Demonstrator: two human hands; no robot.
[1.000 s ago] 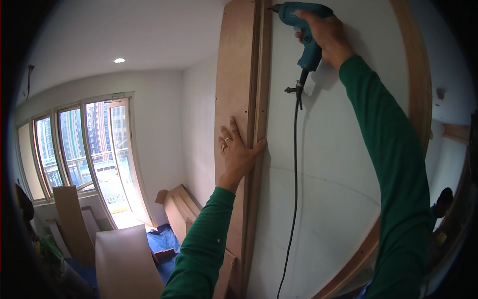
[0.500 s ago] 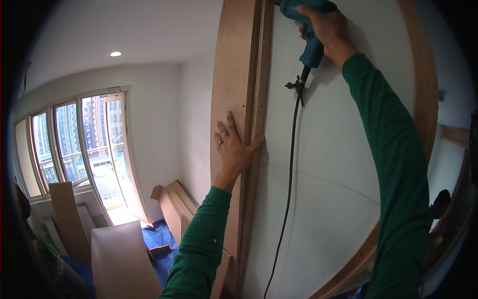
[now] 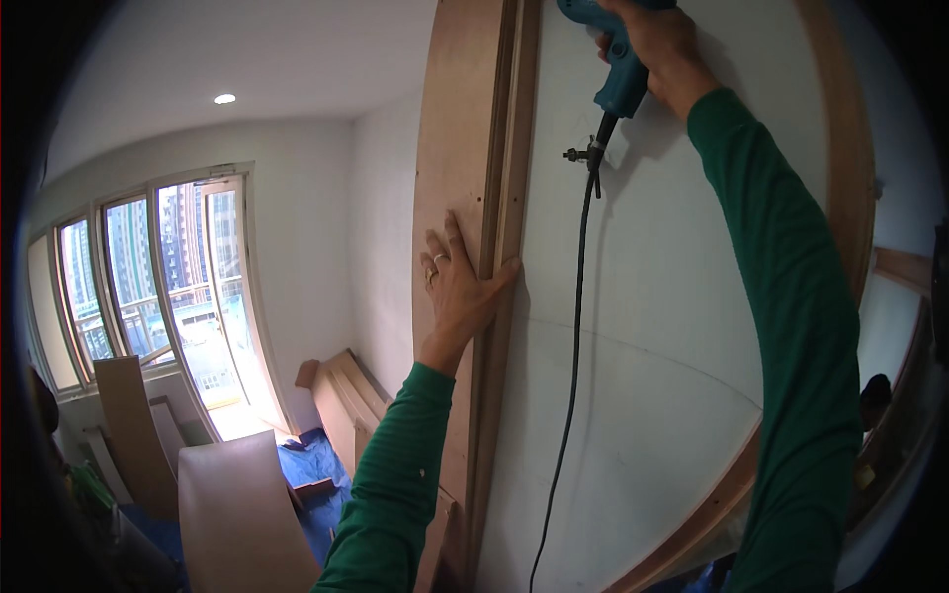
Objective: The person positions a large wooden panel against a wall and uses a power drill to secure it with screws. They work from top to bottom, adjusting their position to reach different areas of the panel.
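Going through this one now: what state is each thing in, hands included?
Drill: held, top cut off by the frame; running or not, cannot tell.
Right hand: closed around the drill.
Wood panel: upright.
Left hand: open, fingers spread on the wood panel.
Power cord: hanging, slightly curved.
Ceiling light: lit.
Blue sheeting: crumpled.
Glass door: open or shut, unclear.

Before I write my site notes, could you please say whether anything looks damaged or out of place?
A thin dark line crosses the white wall right of the wooden boards, odd on a mostly plain surface; whether crack or seam, I cannot tell.
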